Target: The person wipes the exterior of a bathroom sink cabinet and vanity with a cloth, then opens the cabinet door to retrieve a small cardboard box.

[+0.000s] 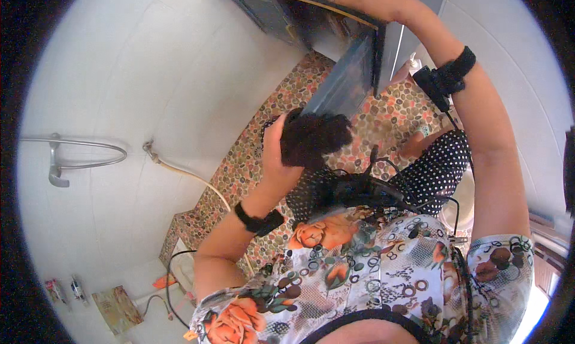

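My left hand (278, 146) is closed around a dark brown, shaggy bundle (317, 137) that looks like a fluffy cloth or duster. That bundle lies against the lower end of a blue-grey door panel (341, 77), and it hides some of my fingers. At the upper edge, my right hand (377, 1) lies over the top of a dark cabinet (269, 8) with a gold trim line. Its thumb stretches out to the left, apart from the other fingers, which are partly cut off by the frame. A black strap with a small device sits on each wrist.
Pebble-patterned flooring (239, 164) lies below. On the left wall are a chrome rail (90, 143) and a tap with a pale hose (191, 175) trailing down. Black cables (383, 164) hang at my waist. A white bowl-shaped fixture (458, 212) stands at the right, beside my leg.
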`<state>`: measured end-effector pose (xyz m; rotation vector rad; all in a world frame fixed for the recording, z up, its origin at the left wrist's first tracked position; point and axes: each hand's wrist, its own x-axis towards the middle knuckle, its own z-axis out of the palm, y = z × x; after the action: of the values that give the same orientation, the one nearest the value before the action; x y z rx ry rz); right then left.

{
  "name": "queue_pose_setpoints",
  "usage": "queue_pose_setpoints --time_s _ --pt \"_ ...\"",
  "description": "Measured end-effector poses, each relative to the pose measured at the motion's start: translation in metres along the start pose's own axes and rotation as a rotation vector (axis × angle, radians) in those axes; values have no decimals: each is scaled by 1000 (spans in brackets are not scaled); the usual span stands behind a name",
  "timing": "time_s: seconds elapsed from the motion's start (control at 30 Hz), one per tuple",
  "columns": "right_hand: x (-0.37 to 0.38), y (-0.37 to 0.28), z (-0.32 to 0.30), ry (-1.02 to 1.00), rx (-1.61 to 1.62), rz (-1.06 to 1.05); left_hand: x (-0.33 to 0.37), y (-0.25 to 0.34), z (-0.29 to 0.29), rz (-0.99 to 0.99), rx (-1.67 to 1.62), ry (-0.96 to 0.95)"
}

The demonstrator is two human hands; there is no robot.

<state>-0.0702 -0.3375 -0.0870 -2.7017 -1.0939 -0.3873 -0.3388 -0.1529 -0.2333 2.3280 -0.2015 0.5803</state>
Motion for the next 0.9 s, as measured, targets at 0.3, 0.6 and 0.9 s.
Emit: queue_pose_setpoints --time_s 0.3,0.6,0.9 --pt "-6 3 0 -6 48 13 -22 -31 41 -42 -90 285" --pt "-8 14 9 87 4 4 -64 -46 -24 -155 -341 507" --pt "-6 15 8 115 24 -35 -29 -25 56 -7 109 67"
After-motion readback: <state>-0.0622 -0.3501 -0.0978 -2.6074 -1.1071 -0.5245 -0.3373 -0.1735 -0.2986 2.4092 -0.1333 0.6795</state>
